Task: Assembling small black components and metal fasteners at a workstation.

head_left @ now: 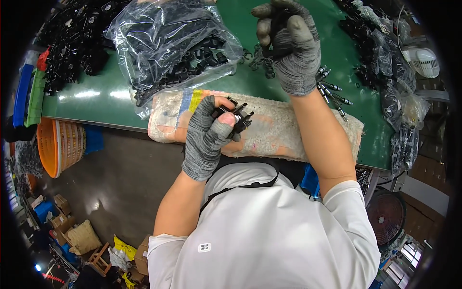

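My left hand [204,135], in a grey knit glove with bare thumb and index tips, is closed around a black pronged plastic part [239,119]. A small light metallic spot shows at its middle. The hand is above a worn, patterned cloth pad [269,123] along the table's near edge. Farther forward and to the right, my right hand [296,53] is raised over the green table with fingers curled. Something dark lies within those fingers; its kind cannot be made out. Beside that hand are small dark ring-shaped pieces [262,61] and several slim metal-and-black rods [334,92].
A clear plastic bag [173,43] of small black parts lies on the green table [91,103]. Black parts heap up at the far left [79,43]; bagged parts line the right edge [382,58]. An orange basket [53,147] stands left, a floor fan [385,219] right.
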{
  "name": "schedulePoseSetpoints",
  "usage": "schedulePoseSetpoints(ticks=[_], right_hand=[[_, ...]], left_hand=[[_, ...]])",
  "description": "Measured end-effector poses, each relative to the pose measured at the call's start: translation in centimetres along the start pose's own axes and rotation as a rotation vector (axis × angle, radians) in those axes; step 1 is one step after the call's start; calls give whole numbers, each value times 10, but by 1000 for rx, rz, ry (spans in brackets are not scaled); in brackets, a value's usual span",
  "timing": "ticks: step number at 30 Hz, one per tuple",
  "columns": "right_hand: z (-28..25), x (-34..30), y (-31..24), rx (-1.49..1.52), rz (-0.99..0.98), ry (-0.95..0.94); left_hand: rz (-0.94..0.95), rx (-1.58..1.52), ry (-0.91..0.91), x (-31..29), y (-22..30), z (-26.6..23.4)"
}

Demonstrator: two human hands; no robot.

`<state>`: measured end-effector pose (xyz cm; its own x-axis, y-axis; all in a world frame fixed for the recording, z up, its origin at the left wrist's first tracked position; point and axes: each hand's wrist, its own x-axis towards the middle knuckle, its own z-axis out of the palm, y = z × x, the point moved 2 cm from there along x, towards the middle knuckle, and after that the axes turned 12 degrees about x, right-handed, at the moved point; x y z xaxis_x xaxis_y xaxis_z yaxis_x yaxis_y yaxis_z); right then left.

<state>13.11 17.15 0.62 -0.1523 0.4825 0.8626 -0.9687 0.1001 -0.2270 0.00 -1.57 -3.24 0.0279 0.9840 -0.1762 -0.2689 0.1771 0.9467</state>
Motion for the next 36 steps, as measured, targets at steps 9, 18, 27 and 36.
schedulePoseSetpoints(ticks=[9,18,27,36], right_hand=[[-17,-6,24,-142,11,-56],[48,10,7,-525,406,504],[81,11,-10,-607,420,500],[44,-20,-39,-572,308,440]], left_hand=[[38,84,5,7,-1,-13],[244,312,31,-7,30,-23],[115,240,27,-28,47,-11],[72,48,16,2,11,-8]])
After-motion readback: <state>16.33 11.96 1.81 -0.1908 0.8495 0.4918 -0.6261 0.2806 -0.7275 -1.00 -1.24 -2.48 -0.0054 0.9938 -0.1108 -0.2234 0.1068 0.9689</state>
